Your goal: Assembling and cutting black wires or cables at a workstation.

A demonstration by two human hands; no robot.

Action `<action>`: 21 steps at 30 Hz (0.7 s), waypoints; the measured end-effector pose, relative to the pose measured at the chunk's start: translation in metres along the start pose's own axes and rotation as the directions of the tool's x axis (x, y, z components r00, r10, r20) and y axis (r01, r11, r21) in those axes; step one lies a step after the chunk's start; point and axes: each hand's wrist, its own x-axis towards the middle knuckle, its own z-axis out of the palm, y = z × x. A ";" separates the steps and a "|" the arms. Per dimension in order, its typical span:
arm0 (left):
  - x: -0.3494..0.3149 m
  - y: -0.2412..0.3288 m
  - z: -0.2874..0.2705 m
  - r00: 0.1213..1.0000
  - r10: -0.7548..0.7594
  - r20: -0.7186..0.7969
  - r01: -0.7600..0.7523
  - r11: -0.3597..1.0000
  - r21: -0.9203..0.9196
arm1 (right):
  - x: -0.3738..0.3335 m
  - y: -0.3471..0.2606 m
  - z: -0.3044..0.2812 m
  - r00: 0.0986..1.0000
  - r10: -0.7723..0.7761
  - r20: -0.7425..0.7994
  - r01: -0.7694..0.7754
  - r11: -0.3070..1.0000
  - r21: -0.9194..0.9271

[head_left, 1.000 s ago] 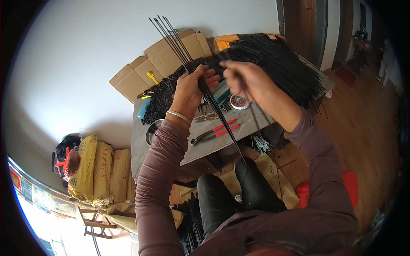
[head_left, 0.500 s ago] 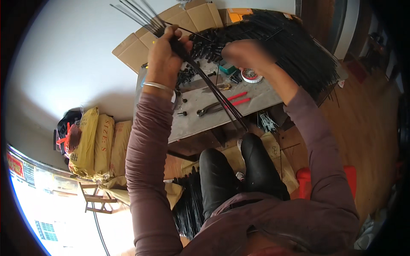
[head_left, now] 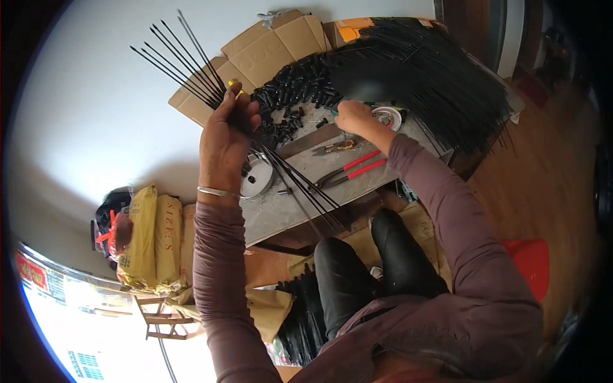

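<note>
My left hand (head_left: 223,140) is closed around a bundle of thin black rods (head_left: 212,92). Their pointed ends fan out at upper left, and the other ends slant down past the table's front edge. Over the table, my right hand (head_left: 355,117) has its fingers curled in, and whatever they hold is hidden. Just right of it stands a round white tub (head_left: 397,119) with small metal pieces inside. A bit of a green container (head_left: 334,110) shows by the fingers. Pincers with red handles (head_left: 364,170) lie on the table below this hand.
Small black cylindrical parts (head_left: 287,86) lie heaped at the back. A large pile of black rods (head_left: 447,89) covers the table's right side. Cardboard (head_left: 268,45) stands behind. A white dish (head_left: 255,185) sits near my left wrist. Yellow sacks (head_left: 169,242) and a red stool (head_left: 527,265) are nearby.
My left hand has come down and left with the rods, uncovering the white dish. My right hand has moved lower and slightly left, beside the tub. The view has shifted a little.
</note>
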 end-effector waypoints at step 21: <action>0.014 -0.026 0.005 0.992 -0.092 0.089 0.086 0.994 0.068 | 0.025 0.127 -0.162 0.919 0.091 -0.383 0.192 0.745 0.638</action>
